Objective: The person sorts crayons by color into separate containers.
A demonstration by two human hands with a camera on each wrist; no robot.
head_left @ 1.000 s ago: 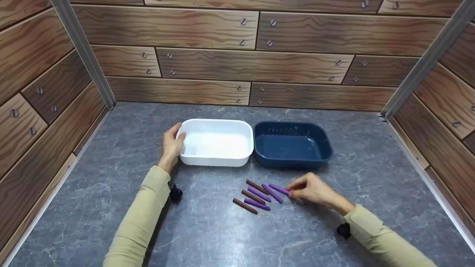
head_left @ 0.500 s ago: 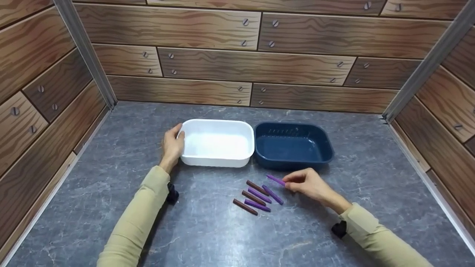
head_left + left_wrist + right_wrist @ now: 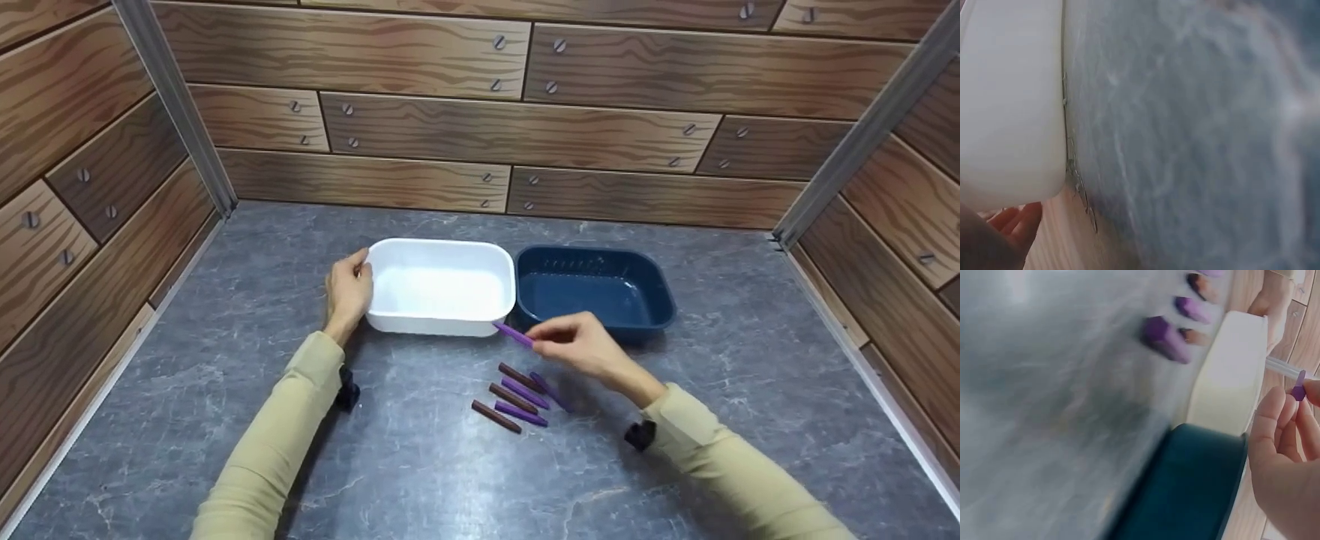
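Observation:
My left hand (image 3: 348,291) grips the left end of a white rectangular tub (image 3: 435,324), thumb at the rim. In the left wrist view its fingers (image 3: 1026,224) show beside the tub's rounded corner. My right hand (image 3: 581,349) pinches a purple crayon (image 3: 514,335) between thumb and fingertips. The crayon points left and overlaps the white tub's front right corner in the head view. Below on the table lie three brown crayons (image 3: 496,417) and three more purple crayons (image 3: 521,414), side by side at a slant.
A dark blue tub (image 3: 652,330) stands right against the white tub, partly hidden by my right hand. Both tubs rest on a grey marbled table (image 3: 420,465). Wood-patterned walls (image 3: 420,127) with metal corner posts (image 3: 176,112) enclose the back and sides.
My right hand has picked the purple crayon up from beside the others and carried it left and away from me, towards the white tub's corner. My left hand has stayed at the white tub.

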